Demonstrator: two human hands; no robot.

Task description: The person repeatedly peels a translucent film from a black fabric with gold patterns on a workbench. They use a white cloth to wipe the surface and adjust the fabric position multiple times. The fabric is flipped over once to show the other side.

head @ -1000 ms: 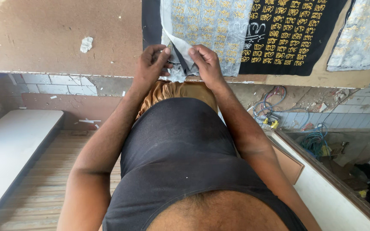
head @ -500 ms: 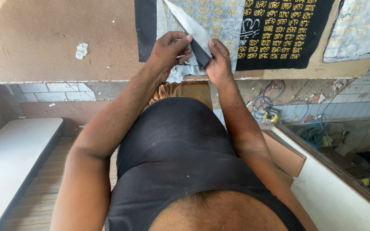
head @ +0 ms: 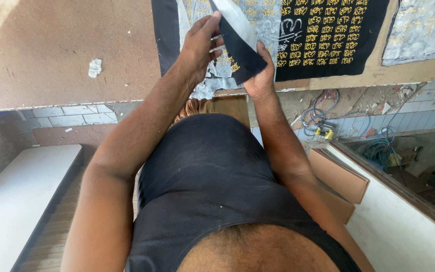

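Head view: a black cloth strip [head: 241,50] with gold stitching is held pinched between both hands, just above the near edge of the brown tabletop [head: 51,50]. The left hand [head: 200,48] is closed on its upper part, the right hand [head: 260,75] on its lower corner. Compared with a second ago, the strip has been lifted higher off the grey backing sheet [head: 268,22], suggesting peeling is progressing.

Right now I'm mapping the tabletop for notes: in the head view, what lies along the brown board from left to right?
Scrap of white paper → left hand → folded black strip → right hand → black cloth with gold stitching → pale grey sheet.
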